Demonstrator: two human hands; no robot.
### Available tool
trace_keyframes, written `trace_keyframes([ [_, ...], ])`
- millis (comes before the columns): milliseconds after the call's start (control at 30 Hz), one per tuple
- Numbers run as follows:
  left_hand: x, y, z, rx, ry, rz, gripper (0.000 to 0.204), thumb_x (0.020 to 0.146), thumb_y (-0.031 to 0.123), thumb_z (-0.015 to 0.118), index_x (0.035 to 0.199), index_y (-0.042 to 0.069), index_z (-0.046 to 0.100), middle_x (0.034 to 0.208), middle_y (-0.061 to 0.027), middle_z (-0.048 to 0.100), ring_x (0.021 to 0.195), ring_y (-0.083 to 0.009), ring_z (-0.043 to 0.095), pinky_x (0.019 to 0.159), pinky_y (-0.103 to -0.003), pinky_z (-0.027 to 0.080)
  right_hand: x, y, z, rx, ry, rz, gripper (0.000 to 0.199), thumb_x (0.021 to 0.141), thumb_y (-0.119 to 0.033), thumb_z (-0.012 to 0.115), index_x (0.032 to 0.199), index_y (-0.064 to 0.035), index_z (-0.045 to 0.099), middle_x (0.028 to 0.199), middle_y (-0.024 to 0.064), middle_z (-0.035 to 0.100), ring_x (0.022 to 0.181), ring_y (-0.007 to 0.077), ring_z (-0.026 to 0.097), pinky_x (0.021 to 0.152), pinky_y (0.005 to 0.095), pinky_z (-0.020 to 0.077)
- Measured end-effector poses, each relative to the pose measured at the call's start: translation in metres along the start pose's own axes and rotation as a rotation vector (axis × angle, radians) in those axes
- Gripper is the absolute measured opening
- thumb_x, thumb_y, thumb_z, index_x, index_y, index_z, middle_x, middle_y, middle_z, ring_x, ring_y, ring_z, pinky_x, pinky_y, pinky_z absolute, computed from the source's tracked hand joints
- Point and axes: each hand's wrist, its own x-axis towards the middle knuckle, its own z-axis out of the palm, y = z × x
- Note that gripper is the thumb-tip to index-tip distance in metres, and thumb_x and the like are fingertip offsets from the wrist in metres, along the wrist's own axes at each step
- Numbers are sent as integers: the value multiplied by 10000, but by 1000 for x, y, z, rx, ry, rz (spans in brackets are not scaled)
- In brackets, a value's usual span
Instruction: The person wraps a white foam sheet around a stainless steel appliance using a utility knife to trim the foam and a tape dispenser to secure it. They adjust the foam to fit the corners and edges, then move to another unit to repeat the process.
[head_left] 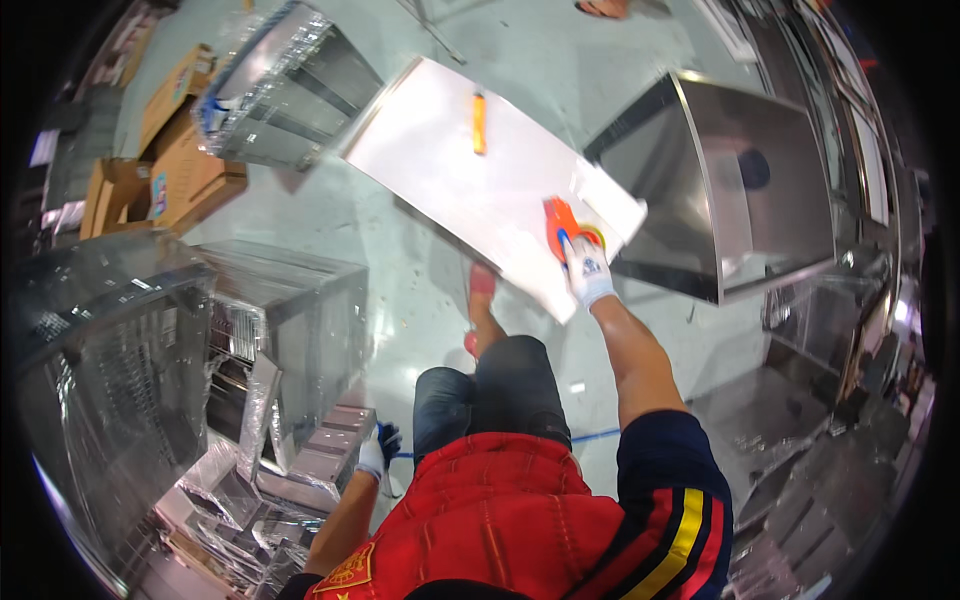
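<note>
My right hand [588, 270], in a white glove, is closed on an orange tape dispenser [560, 225] with a roll on it. It is over the near right part of a white-topped table [440, 150]. An orange utility knife [479, 124] lies on the white top, toward the far edge. A loose white sheet or wrap lies at the table's right end. My left hand [379, 447], in a white glove with blue on the fingers, hangs low at my left side. Its fingers are loosely apart with nothing visible in them, close to plastic-wrapped metal parts [325, 450].
To the right of the table stands a large open stainless steel box [765, 190]. Wrapped metal cabinets [290, 330] crowd the left. At the far left are cardboard boxes [190, 170] and a wrapped metal unit [300, 90]. Another person's foot [603, 8] shows at the top.
</note>
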Motion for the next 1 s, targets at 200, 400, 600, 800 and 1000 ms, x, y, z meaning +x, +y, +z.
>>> trace_keyframes([
  [200, -11, 177, 114, -154, -219, 490, 700, 1140, 560, 521, 1543, -11, 560, 1497, -183, 659, 1300, -296, 659, 1141, -440, 504, 0, -12, -9, -56, -132, 69, 693, 954, -213, 648, 1596, -13, 480, 1328, 269, 662, 1286, 434, 616, 1091, 550, 458],
  [400, -22, 177, 113, -177, -66, 516, 477, 1139, 418, 574, 1381, 23, 691, 1267, -154, 781, 1040, -255, 759, 963, -405, 585, 13, -42, -29, 8, -208, 244, 796, 921, -199, 715, 1631, 10, 420, 1318, 242, 672, 1264, 412, 626, 1080, 542, 464],
  [600, 13, 151, 78, -242, 288, 368, 328, 1122, 378, 588, 1199, 111, 763, 1080, -68, 822, 854, -186, 753, 754, -341, 544, 17, -75, -50, 61, -189, 388, 867, 957, -272, 708, 1692, -2, 334, 1485, 250, 599, 1386, 413, 566, 1207, 530, 389],
  [800, 48, 247, 90, -167, 197, 583, 352, 1113, 353, 597, 1199, 62, 776, 1023, -89, 814, 852, -190, 746, 791, -366, 575, 48, -117, -73, 126, -195, 718, 931, 981, -369, 700, 1708, 28, 274, 1589, 317, 512, 1495, 448, 475, 1251, 543, 353],
  [1000, 80, 396, 109, 150, 143, 675, 349, 1118, 281, 597, 1212, -5, 774, 1100, -111, 801, 951, -179, 744, 852, -318, 554, 106, -177, -84, 230, -221, 852, 932, 987, -430, 688, 1700, 27, 299, 1584, 337, 508, 1436, 498, 527, 1225, 527, 414],
])
